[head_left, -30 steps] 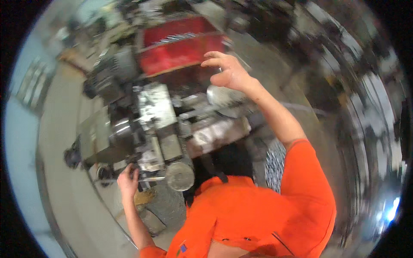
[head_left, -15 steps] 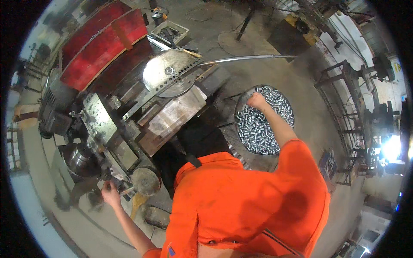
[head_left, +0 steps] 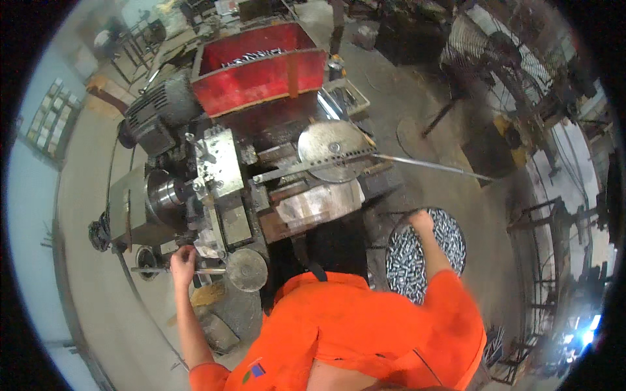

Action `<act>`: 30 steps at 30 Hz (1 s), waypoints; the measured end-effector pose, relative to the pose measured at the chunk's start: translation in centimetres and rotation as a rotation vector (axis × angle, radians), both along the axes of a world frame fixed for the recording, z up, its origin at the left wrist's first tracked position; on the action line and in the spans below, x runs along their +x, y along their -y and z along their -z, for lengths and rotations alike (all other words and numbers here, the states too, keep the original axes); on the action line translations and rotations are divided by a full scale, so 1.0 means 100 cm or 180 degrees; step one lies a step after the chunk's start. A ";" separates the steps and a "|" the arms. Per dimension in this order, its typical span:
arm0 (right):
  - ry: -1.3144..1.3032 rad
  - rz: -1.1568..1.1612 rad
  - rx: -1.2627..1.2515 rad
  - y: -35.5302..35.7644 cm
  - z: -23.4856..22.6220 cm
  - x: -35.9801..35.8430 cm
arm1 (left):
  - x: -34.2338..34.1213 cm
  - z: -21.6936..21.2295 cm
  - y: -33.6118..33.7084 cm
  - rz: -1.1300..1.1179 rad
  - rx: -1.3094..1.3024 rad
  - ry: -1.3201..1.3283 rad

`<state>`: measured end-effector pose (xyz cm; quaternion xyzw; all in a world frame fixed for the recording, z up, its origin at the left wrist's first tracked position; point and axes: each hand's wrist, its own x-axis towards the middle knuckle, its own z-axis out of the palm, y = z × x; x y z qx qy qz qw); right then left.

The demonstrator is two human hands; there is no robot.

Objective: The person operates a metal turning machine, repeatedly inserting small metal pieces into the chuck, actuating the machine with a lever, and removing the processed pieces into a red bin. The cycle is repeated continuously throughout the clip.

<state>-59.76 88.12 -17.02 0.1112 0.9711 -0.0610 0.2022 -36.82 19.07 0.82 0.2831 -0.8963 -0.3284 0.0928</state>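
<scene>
Metal pieces (head_left: pixel 405 264) hide partly behind your right hand (head_left: pixel 422 221) (I cannot tell whether it or your left hand (head_left: pixel 183 259) grips anything).

The lathe (head_left: pixel 134 212) stands on a dull, stained floor (head_left: pixel 479 225), and from where I'm standing I can see a round disc (head_left: pixel 334 138) on top of it, a perforated bar (head_left: pixel 283 172) lying across that, and a pale slab (head_left: pixel 323 203) along the near side. Beyond, a red bin (head_left: pixel 254 86) bears a low heap of metal pieces (head_left: pixel 254 57), with a shallow tray (head_left: pixel 360 106) of small items just to its right. Over to the right, a round tub (head_left: pixel 399 228) is loaded with shiny cylinders (head_left: pixel 407 264), though I can't tell what it rests on.
</scene>
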 end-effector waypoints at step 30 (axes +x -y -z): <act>-0.1773 -0.5165 -0.3204 0.438 -0.294 0.093 | -0.026 -0.085 -0.102 0.0935 0.2128 -0.0788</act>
